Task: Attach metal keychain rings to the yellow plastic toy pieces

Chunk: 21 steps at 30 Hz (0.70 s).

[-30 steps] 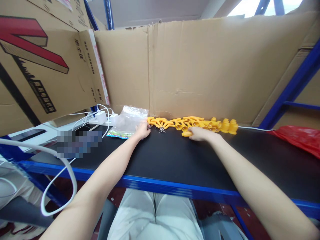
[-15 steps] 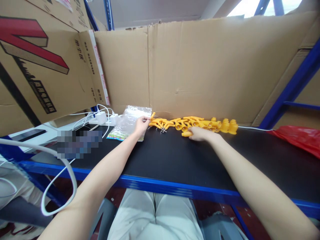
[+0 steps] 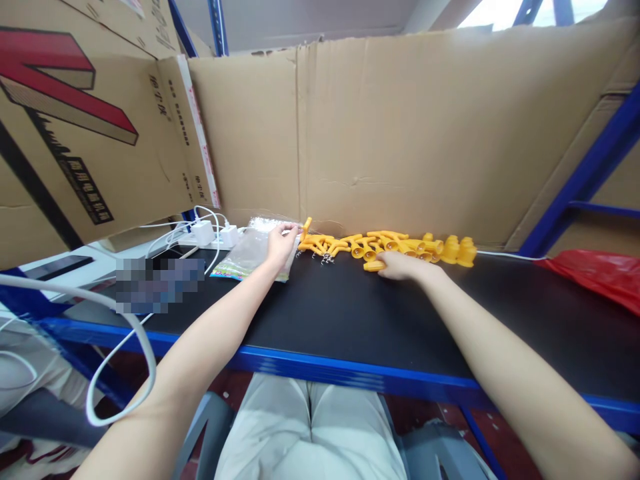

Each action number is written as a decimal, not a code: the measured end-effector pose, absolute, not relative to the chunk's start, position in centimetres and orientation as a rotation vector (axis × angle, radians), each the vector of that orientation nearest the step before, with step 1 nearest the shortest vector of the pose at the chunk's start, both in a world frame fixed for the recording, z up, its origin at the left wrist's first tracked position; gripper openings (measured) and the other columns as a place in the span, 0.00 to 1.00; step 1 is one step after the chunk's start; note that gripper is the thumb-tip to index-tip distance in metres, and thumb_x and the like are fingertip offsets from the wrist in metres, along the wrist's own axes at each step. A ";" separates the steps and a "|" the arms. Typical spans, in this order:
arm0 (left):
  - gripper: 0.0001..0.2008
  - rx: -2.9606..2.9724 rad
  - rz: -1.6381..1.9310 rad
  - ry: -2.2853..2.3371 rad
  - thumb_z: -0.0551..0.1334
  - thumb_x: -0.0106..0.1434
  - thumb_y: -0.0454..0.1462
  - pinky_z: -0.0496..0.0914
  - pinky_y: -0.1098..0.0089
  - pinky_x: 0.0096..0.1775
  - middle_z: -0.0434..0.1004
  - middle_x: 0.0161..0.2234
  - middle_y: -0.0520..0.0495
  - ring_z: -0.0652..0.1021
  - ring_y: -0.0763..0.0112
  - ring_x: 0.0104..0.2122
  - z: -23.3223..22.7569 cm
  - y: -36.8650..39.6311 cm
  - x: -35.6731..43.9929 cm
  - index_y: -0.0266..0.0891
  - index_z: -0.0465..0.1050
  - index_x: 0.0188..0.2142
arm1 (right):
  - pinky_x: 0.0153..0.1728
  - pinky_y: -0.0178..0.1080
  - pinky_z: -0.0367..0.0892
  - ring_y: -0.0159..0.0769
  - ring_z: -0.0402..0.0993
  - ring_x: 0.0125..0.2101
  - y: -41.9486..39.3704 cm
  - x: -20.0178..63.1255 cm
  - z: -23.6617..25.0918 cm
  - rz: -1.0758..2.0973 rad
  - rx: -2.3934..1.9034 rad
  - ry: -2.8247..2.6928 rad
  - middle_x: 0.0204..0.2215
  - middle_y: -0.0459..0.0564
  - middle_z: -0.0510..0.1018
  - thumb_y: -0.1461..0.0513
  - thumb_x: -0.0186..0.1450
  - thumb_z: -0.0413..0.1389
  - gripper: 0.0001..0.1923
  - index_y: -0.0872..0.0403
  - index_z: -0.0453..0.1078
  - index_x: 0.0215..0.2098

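Note:
My left hand (image 3: 283, 244) is closed at the fingertips on a small yellow plastic piece (image 3: 307, 228), held upright just above a pile of branched yellow pieces (image 3: 325, 244) with silvery metal bits (image 3: 327, 259) at their near side. My right hand (image 3: 397, 266) is closed on a ribbed yellow plastic part (image 3: 374, 266) at the table surface, in front of a row of hollow, cone-like yellow parts (image 3: 369, 255). Under and behind my left hand lies a clear plastic bag (image 3: 250, 257) with a coloured lower edge.
Bell-shaped yellow parts (image 3: 459, 251) stand to the right on the black tabletop (image 3: 325, 313). A cardboard sheet (image 3: 400, 133) rises behind. At left are white chargers (image 3: 203, 233) with cables; a red plastic bag (image 3: 595, 273) lies at right.
My left hand has lifted slightly, raising the small yellow piece above the pile and tilting it more upright. My right hand has stayed in nearly the same place.

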<state>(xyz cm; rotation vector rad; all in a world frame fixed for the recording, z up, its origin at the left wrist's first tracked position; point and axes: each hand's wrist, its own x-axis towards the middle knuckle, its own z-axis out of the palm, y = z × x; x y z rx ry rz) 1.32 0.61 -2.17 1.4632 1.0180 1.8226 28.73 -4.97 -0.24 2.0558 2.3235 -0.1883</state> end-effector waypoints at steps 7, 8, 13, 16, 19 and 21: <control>0.05 1.327 1.933 0.888 0.61 0.52 0.36 0.71 0.67 0.40 0.75 0.26 0.49 0.78 0.71 0.32 -0.7 -0.6 1.8 0.35 0.70 0.27 | 0.40 0.39 0.64 0.45 0.71 0.43 -5.0 28.7 -0.2 -0.166 2.041 2.323 0.44 0.58 0.74 0.65 0.57 0.52 0.12 0.57 0.68 0.40; 0.04 1.310 1.927 0.880 0.61 0.52 0.35 0.71 0.68 0.39 0.74 0.25 0.50 0.77 0.72 0.30 -0.5 -0.8 1.8 0.35 0.70 0.26 | 0.40 0.38 0.64 0.45 0.71 0.43 -5.0 28.7 -0.2 -0.166 2.042 2.323 0.44 0.58 0.74 0.64 0.57 0.52 0.12 0.57 0.68 0.40; 0.04 1.295 1.885 0.912 0.60 0.52 0.34 0.68 0.73 0.32 0.70 0.22 0.52 0.74 0.75 0.26 -0.4 -1.3 2.2 0.35 0.69 0.24 | 0.40 0.38 0.64 0.45 0.72 0.43 -4.9 28.7 -0.2 -0.165 2.049 2.315 0.44 0.57 0.74 0.64 0.57 0.53 0.13 0.57 0.68 0.41; 0.04 1.362 1.815 0.979 0.60 0.52 0.34 0.67 0.74 0.31 0.70 0.22 0.53 0.73 0.76 0.25 -0.8 -1.1 2.5 0.35 0.70 0.24 | 0.40 0.38 0.64 0.44 0.72 0.42 -4.8 28.8 -0.3 -0.157 2.041 2.315 0.44 0.58 0.74 0.65 0.57 0.53 0.13 0.57 0.68 0.41; 0.04 1.408 1.752 1.018 0.60 0.53 0.35 0.66 0.74 0.31 0.70 0.23 0.53 0.72 0.76 0.25 -1.4 -0.9 2.8 0.36 0.70 0.25 | 0.40 0.38 0.64 0.45 0.72 0.43 -4.8 28.8 -0.3 -0.156 2.039 2.324 0.44 0.58 0.74 0.64 0.57 0.53 0.13 0.57 0.68 0.41; 0.04 1.434 1.729 1.026 0.60 0.54 0.36 0.66 0.74 0.31 0.71 0.24 0.52 0.72 0.76 0.26 -1.8 -0.8 3.0 0.36 0.70 0.26 | 0.40 0.39 0.64 0.45 0.72 0.42 -4.8 28.8 -0.3 -0.163 2.041 2.332 0.43 0.57 0.74 0.64 0.57 0.53 0.13 0.57 0.69 0.41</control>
